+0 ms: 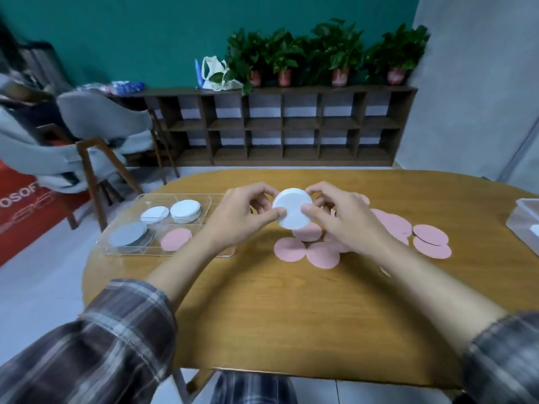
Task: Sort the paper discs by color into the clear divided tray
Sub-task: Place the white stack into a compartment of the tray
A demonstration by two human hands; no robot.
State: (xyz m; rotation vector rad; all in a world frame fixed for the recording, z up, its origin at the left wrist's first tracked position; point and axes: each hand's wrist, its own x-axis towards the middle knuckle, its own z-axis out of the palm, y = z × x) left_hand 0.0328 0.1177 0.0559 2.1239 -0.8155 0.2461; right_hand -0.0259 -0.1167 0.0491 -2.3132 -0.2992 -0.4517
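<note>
A thick stack of white paper discs (292,207) is held above the table between both hands. My left hand (239,215) grips its left edge with thumb and fingers. My right hand (341,217) grips its right edge the same way. The clear divided tray (122,253) lies to the left. It holds two white disc stacks (185,210) at the back, a grey stack (128,234) at the front left and one pink disc (176,239) in a front compartment. Several pink discs (320,253) lie loose on the table under and right of my hands.
The oval wooden table (277,316) carries a clear plastic box (525,220) at its right edge. Grey chairs (96,135) stand off the table's left side. A low shelf with potted plants (291,126) lines the back wall.
</note>
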